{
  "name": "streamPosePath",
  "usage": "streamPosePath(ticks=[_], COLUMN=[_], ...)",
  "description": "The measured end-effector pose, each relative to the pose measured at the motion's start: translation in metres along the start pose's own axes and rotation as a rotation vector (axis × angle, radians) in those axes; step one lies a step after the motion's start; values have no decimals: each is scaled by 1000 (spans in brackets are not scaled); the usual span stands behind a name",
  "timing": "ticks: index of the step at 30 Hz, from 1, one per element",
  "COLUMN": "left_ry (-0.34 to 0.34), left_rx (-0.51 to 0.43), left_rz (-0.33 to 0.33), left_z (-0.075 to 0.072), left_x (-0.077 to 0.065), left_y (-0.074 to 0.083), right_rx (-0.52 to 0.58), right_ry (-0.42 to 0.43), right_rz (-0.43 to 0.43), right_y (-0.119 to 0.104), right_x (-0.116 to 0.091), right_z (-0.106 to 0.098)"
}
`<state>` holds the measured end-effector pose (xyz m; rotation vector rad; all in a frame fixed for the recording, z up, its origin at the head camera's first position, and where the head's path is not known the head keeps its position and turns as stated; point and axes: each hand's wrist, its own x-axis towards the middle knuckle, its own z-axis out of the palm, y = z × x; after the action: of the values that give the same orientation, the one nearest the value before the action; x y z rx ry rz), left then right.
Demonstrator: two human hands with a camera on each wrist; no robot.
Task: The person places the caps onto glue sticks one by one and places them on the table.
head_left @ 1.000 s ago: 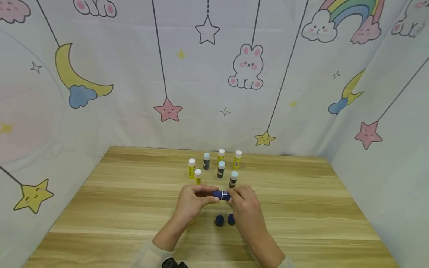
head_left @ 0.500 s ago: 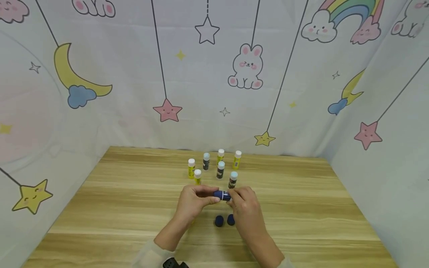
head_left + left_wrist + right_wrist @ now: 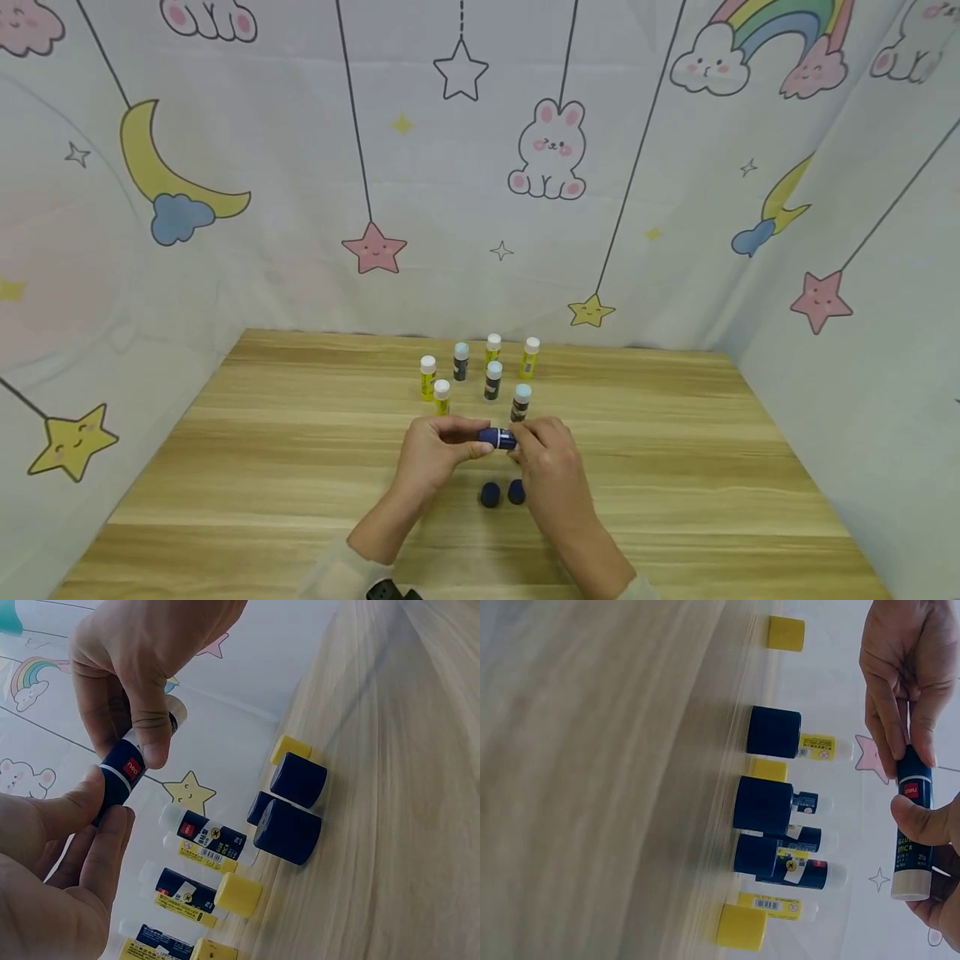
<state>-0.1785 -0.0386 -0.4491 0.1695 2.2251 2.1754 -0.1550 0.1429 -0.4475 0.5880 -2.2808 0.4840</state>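
Both hands hold one navy glue stick sideways above the table. My left hand pinches its navy cap end between thumb and fingers. My right hand grips the labelled body near the white base, its thumb lying along the label in the right wrist view. The cap sits on the tube, a white line marking the joint. Below the hands, two loose navy caps stand on the tabletop. Beyond them several uncapped glue sticks stand upright, some yellow, some navy, with white or pale blue tops.
The wood-grain table meets a patterned cloth backdrop at its far edge and sides. Loose yellow caps and another navy cap show in the right wrist view.
Both hands keep the same hold on the glue stick, nearly still. The head view has shifted very slightly.
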Motion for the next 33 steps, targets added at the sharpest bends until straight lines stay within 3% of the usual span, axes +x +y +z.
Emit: streamPosePath(ticks=[13, 24, 33], left_ry=[-45, 5, 17], left_rx=[-38, 22, 6], left_rz=[1, 7, 11], left_z=[-1, 2, 5], left_x=[0, 0, -1], left_y=[5, 6, 10], right_rx=[-22, -31, -16], right_ry=[-74, -95, -67], right_rz=[1, -18, -56], right_y=[2, 6, 7], right_x=[2, 2, 2], right_z=[-8, -8, -5])
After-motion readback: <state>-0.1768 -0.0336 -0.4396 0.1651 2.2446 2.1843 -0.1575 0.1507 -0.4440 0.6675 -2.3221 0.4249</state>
